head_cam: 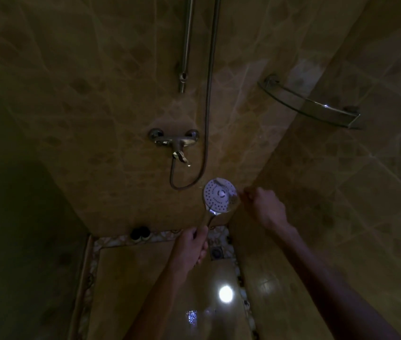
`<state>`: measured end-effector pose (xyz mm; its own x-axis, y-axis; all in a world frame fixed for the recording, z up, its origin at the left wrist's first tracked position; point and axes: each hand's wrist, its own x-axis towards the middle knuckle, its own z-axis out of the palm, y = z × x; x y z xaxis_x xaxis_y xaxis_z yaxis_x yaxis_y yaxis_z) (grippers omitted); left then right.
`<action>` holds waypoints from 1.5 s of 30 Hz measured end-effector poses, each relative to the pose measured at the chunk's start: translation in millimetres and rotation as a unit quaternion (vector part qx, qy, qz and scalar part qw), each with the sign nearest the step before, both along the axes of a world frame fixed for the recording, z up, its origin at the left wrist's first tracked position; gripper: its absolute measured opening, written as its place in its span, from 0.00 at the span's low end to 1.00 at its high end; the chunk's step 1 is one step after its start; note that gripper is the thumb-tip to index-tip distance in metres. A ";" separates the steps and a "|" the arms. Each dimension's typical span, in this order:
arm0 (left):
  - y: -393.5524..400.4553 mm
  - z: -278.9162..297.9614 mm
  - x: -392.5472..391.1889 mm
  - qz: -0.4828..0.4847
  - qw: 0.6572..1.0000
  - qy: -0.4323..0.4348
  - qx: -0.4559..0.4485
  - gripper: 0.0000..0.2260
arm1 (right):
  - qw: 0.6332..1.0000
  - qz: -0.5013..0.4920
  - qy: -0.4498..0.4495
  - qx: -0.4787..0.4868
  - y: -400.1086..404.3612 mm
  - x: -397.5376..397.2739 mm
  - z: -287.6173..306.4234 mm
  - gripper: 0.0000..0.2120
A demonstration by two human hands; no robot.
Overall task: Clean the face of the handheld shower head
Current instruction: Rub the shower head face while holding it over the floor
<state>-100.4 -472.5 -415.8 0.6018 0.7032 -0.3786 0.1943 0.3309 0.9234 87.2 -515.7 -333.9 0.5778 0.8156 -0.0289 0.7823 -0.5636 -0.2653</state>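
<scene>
Dim shower stall; shower head (221,195) held up, perforated face toward camera.
Left hand (193,246) fingers wrapped round its handle below the face. Right hand (263,204) fingers curled at the face's right rim; contents too dark to tell.

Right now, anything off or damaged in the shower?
No damage shows. The shower head is off its rail, handle gripped by the left hand, face toward the camera. The right hand is curled at its rim; what it holds is too dark to tell. The dim light hides finer detail.
</scene>
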 end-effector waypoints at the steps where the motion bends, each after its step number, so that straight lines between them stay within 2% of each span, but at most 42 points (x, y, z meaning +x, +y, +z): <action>1: -1.0 -1.6 -1.2 -0.001 1.000 0.001 -0.001 0.13 | 0.999 0.029 -0.004 -0.019 -2.3 -10.2 -4.7 0.18; 4: -2.7 -1.6 -2.4 0.002 1.000 0.006 0.002 0.13 | 0.995 0.085 -0.039 -0.036 -10.5 -33.8 -10.5 0.20; 10: -10.2 9.7 0.7 -0.020 1.000 -0.023 0.000 0.12 | 0.998 -0.045 -0.044 0.017 -10.9 -6.7 16.6 0.23; 13: -13.9 11.3 2.0 -0.016 1.000 -0.025 -0.003 0.13 | 1.000 -0.006 -0.027 -0.007 -18.1 -16.6 16.3 0.21; 16: -14.8 11.4 1.3 -0.005 0.999 -0.031 -0.012 0.13 | 0.997 0.034 -0.055 -0.046 -27.5 -27.6 18.0 0.22; 21: -11.8 14.7 4.8 -0.001 0.999 -0.037 -0.003 0.13 | 0.998 -0.063 -0.024 -0.007 -28.6 3.8 41.9 0.18; 26: -8.9 6.5 7.6 0.008 0.999 -0.035 -0.015 0.13 | 0.995 0.051 -0.039 -0.080 -36.7 -21.0 31.9 0.20; 30: -8.3 8.8 11.1 -0.001 0.999 -0.033 -0.019 0.13 | 0.995 -0.008 -0.064 -0.075 -25.4 1.1 40.9 0.16; 32: -7.8 11.7 12.6 -0.003 0.999 -0.036 -0.022 0.12 | 0.997 -0.037 -0.042 -0.051 -20.4 6.3 47.9 0.16; 34: -6.1 12.5 12.5 -0.004 0.999 -0.033 -0.025 0.12 | 0.997 -0.019 -0.036 -0.068 -19.4 -2.5 45.4 0.16; 38: 0.3 11.4 10.0 -0.006 0.999 -0.029 -0.028 0.12 | 0.990 0.048 -0.101 -0.091 -15.3 -20.3 36.1 0.20; 42: 5.6 15.7 9.9 -0.009 0.999 -0.028 -0.022 0.12 | 0.993 -0.009 -0.113 -0.045 6.3 3.5 46.6 0.20; 45: 7.0 14.9 9.0 -0.012 0.999 -0.031 -0.025 0.12 | 0.989 0.042 -0.122 -0.068 8.7 -6.8 38.9 0.19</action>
